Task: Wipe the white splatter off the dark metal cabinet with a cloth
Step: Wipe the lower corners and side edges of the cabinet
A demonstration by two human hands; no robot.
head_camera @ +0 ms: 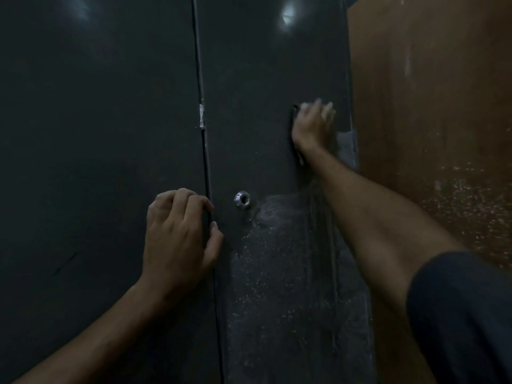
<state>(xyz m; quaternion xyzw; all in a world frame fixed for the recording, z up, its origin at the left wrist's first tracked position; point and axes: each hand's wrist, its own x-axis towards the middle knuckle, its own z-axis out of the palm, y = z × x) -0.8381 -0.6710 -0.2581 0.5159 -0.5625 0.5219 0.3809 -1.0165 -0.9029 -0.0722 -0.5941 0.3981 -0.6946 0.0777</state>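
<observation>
The white splatter speckles the lower part of the dark metal cabinet, thickest below the round metal lock and running down toward the bottom edge; a smeared, streaky patch lies just right of the lock. All of this sits well below the fingers of the right hand, which presses a dark cloth flat against the door near its right edge. Those fingers look spread and laid flat over the cloth, though motion blur softens them. Only a corner of the cloth shows, beside the wrist.

The left hand rests at the seam between the two doors, fingers curled loosely against the metal and holding nothing, thumb just left of the lock; it seems to brace the door.

To do this well, the cloth probably needs firm, overlapping strokes carried down from the clean upper area into the speckled zone, with a fresh fold turned out so the residue is lifted rather than smeared.

A whitish blob clings to the seam, left of the right fingers. Right of the cabinet stands a brown wall, itself flecked white lower down. The room is dim, with two light reflections high on the doors.
</observation>
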